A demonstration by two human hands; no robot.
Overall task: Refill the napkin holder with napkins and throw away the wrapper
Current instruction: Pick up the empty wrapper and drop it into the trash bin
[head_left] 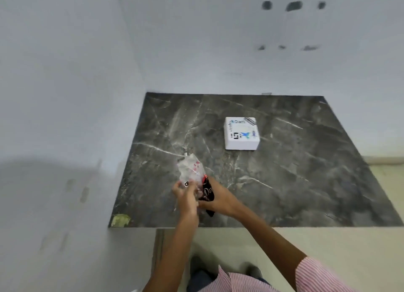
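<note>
A clear plastic wrapper (191, 170) with red print stands crumpled above the near left part of the dark marble table (295, 182). My left hand (184, 196) pinches its lower edge. My right hand (215, 198) grips the wrapper's black-and-red printed end (207, 192) right beside the left hand. A white square pack of napkins (241, 133) with blue print lies flat farther back, near the table's middle, apart from both hands. No napkin holder shows in this view.
White walls close the table in at the back and left. A scrap of greenish tape (120, 220) sticks to the table's near left corner. Pale floor lies to the right and below the front edge.
</note>
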